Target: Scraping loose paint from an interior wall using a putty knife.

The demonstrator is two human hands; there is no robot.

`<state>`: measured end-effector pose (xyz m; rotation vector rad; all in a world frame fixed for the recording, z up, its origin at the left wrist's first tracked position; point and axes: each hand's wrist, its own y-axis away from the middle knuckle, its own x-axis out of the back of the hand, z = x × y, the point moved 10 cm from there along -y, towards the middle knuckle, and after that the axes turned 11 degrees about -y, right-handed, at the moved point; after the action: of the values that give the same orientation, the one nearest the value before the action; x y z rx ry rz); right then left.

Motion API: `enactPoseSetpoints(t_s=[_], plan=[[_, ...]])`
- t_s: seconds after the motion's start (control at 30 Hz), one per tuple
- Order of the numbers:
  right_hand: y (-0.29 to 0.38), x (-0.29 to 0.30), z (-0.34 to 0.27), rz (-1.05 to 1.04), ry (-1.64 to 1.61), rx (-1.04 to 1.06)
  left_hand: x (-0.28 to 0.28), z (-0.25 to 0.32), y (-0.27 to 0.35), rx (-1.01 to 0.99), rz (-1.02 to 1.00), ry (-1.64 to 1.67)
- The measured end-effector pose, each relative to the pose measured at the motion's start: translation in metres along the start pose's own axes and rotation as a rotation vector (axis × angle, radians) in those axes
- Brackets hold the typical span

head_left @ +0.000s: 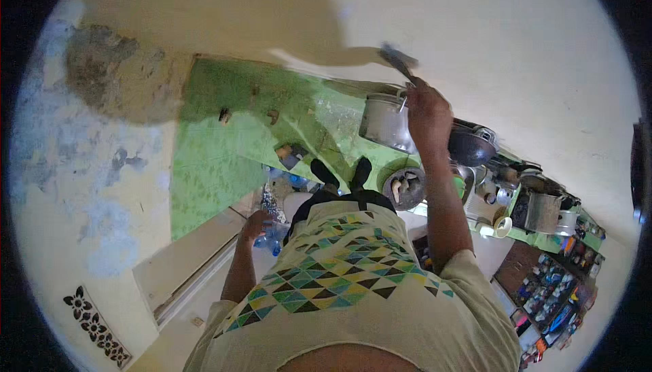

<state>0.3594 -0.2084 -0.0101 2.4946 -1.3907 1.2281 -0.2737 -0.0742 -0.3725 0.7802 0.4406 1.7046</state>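
My right hand point(429, 109) is raised at the wall and grips a dark hand tool point(401, 61). Its head is blurred, so I cannot tell whether it is a scraper or a brush. The tool's head is close to the pale wall point(489, 35) and overlaps a shadow there. Below the hand, partly hidden by it, a large aluminium pot point(385, 121) stands on the green counter. My left hand point(257, 225) hangs low at my side with fingers loosely apart and nothing seen in it. Blue plastic bottles point(275, 237) lie below that hand.
Green tiling point(219, 168) meets peeling, stained plaster point(102, 71) at left. A mortar-like stone dish point(405, 188), a black wok point(471, 143) and several pots point(542, 211) line the right. A dark block point(290, 155) sits on the green surface. Crowded shelves point(550, 285) stand lower right.
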Motion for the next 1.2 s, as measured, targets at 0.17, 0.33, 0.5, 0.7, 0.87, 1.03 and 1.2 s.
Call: enactPoseSetpoints(t_s=[0.17, 0.33, 0.5, 0.7, 0.87, 1.03, 1.2], plan=[[0.006, 0.011, 0.025, 0.110, 0.073, -0.295, 0.003, 0.010, 0.017, 0.215, 0.077, 0.150], [-0.001, -0.001, 0.001, -0.036, -0.011, -0.067, -0.002, 0.020, 0.017, 0.168, 0.030, 0.184], [0.000, 0.005, 0.012, 0.038, -0.005, -0.131, 0.001, -0.007, 0.012, 0.287, 0.124, 0.403], [-0.002, -0.001, 0.015, 0.034, 0.001, -0.185, 0.003, 0.014, 0.004, 0.005, 0.153, -0.468], [-0.015, -0.006, -0.026, -0.042, -0.089, 0.039, -0.018, -0.004, 0.003, 0.002, -0.042, 0.031], [-0.015, 0.003, 0.004, 0.059, -0.079, -0.278, -0.014, -0.040, 0.013, 0.347, 0.144, 0.213], [-0.021, -0.016, -0.033, -0.109, -0.051, 0.088, -0.056, -0.034, 0.038, 0.661, 0.100, 0.491]])
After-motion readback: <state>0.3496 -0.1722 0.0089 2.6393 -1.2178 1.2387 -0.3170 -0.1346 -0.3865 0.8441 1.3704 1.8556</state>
